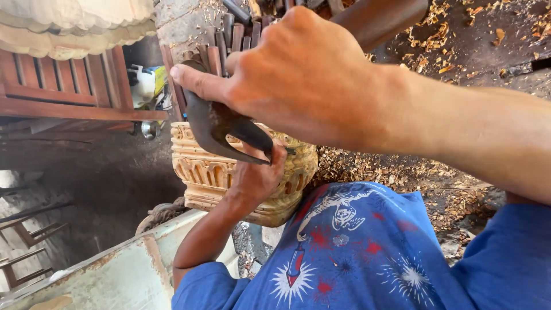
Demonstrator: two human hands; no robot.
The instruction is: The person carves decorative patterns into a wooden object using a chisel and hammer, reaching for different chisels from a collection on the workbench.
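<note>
Up close, we curl our right hand (304,74) around a dark, curved, worn metal blade (221,129), its grip pressed tight on it with the forefinger stretched along the back. Below, our left hand (258,175) presses against the pale, round carved wooden block (201,169), ribbed with arches, which rests above shaving-strewn ground (402,172).

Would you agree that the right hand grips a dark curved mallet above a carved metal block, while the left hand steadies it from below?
Not quite: in the head view the carved block is pale wood, not metal. The rest holds: the right hand grips the dark curved mallet above it, and the left hand steadies it from below.
</note>
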